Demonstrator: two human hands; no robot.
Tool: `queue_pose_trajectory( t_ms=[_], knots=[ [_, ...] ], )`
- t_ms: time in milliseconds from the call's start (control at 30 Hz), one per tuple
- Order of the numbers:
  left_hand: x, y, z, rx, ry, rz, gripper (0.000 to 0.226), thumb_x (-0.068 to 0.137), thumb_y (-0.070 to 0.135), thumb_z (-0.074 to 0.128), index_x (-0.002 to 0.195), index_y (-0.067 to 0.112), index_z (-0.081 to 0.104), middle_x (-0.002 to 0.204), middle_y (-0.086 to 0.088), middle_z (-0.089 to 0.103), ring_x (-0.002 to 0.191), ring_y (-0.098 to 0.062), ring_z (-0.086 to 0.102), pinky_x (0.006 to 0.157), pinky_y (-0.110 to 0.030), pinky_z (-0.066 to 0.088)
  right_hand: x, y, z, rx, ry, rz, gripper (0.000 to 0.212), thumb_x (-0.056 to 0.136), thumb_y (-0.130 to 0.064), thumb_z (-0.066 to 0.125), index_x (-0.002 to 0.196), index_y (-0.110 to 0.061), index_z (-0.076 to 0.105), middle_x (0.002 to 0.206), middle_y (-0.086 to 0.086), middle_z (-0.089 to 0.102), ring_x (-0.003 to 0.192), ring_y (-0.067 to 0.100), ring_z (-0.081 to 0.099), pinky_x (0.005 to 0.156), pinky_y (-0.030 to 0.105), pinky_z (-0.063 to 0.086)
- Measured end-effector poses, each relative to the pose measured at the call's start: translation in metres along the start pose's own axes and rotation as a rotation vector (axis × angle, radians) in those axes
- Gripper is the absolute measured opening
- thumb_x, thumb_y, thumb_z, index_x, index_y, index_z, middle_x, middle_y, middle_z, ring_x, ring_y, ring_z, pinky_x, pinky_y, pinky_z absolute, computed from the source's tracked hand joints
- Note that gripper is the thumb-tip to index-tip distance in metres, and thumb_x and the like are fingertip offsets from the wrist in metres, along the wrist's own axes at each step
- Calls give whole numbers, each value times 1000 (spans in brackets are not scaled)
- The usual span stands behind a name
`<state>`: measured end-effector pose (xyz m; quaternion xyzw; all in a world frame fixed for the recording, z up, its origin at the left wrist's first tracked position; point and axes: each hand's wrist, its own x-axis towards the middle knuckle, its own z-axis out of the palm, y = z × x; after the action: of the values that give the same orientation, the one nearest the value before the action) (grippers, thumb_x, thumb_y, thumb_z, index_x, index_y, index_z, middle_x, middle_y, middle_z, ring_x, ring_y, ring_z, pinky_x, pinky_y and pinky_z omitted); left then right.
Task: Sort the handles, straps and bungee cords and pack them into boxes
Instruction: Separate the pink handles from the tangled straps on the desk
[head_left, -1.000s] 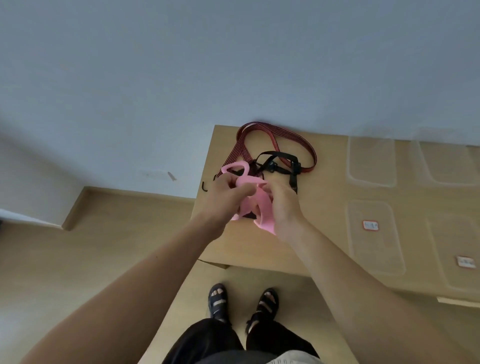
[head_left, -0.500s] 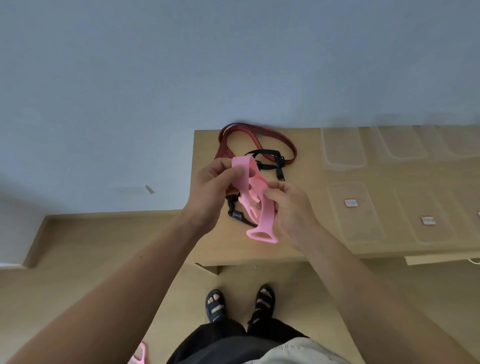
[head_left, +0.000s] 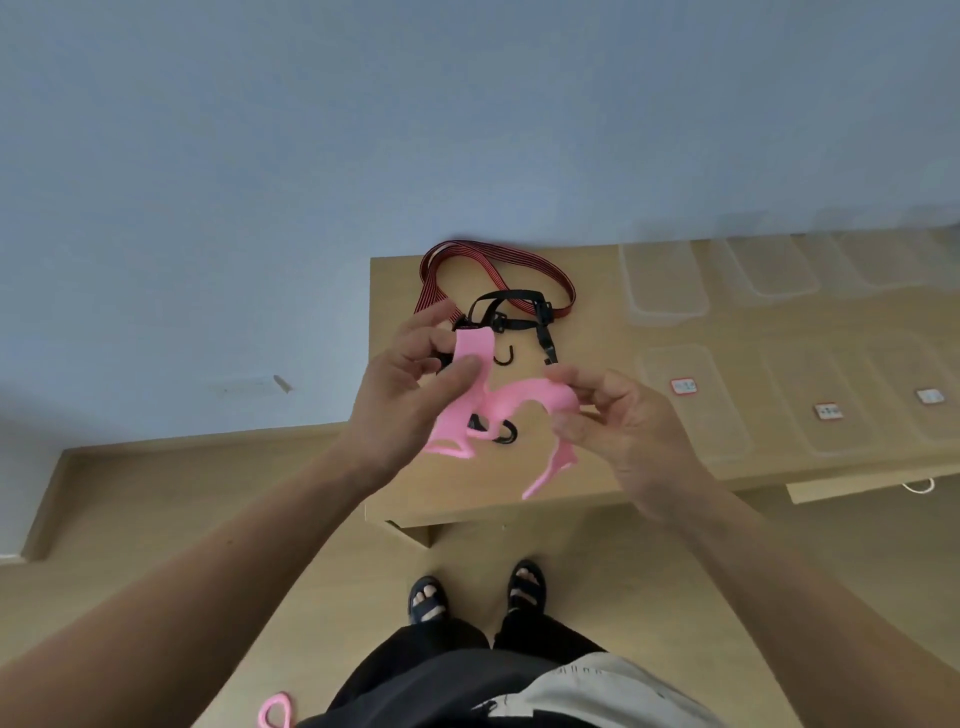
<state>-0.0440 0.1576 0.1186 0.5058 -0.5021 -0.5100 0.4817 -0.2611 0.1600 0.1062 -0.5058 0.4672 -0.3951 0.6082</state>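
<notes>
- The left hand (head_left: 410, 395) pinches one end of a pink rubbery handle (head_left: 511, 402) between thumb and curled fingers, holding that flat end upright.
- The right hand (head_left: 628, 436) pinches the other end; the two hands are apart, with the pink piece sagging between them above the table.
- Pink loops hang below each hand; I cannot tell whether this is one handle or two tangled together.
- Under the hands, on the light wooden table (head_left: 597, 322), lies a black strap (head_left: 519, 300) with buckles and hooks.
- A red-and-black striped bungee cord (head_left: 498, 257) loops around it at the table's far edge.
- Clear plastic boxes (head_left: 665, 283) sit to the right, the nearer ones bearing small red-bordered labels (head_left: 683, 385).
- Another pink handle (head_left: 275, 709) lies on the floor, left of the person's sandalled feet (head_left: 426, 597).
</notes>
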Motion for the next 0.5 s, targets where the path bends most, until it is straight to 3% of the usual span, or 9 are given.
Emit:
queue_pose_trajectory(
  t_ms=[100, 167, 233, 333, 433, 500],
  knots=[
    [1, 0, -1, -85, -71, 2, 7, 87, 23, 69, 91, 18, 69, 88, 8, 74, 78, -6, 68, 66, -19, 53, 0, -11, 2, -47, 27, -6, 36, 66, -19, 75, 101, -25, 70, 90, -8, 74, 83, 14, 63, 75, 31, 58],
    [-1, 0, 4, -88, -87, 26, 11, 89, 18, 64, 99, 16, 68, 87, 5, 73, 79, -8, 68, 68, -18, 53, -1, -15, 9, -70, 78, -28, 31, 61, -27, 78, 92, -31, 73, 87, -4, 75, 78, 19, 63, 74, 46, 59],
    [-5, -1, 8, -104, -114, 39, 17, 90, 18, 64, 105, 21, 70, 94, 1, 73, 86, -12, 68, 72, -21, 53, -4, -15, 17, -96, 107, -81, 24, 60, -37, 80, 84, -35, 76, 85, -5, 74, 75, 19, 64, 75, 49, 59],
    [-11, -1, 10, -109, -137, 73, 23, 91, 17, 62, 106, 31, 72, 96, 1, 73, 88, -11, 68, 74, -20, 53, -9, -14, 24, -131, 129, -157, 21, 64, -42, 79, 83, -34, 75, 90, -7, 67, 80, 28, 64, 71, 38, 60],
    [-18, -2, 9, -116, -139, 87, 31, 94, 14, 58, 107, 38, 71, 96, 7, 73, 87, -5, 68, 74, -15, 51, -16, -12, 27, -36, 152, -169, 15, 74, -29, 74, 89, -23, 72, 84, -7, 73, 73, 10, 69, 64, 19, 55],
    [-22, -3, 7, -103, -127, 56, 31, 94, 19, 56, 109, 41, 70, 98, 9, 73, 89, -5, 67, 74, -16, 51, -21, -13, 29, -9, 189, -173, 11, 78, -29, 70, 87, -24, 69, 79, -11, 71, 70, 1, 66, 61, 14, 51]
  ],
)
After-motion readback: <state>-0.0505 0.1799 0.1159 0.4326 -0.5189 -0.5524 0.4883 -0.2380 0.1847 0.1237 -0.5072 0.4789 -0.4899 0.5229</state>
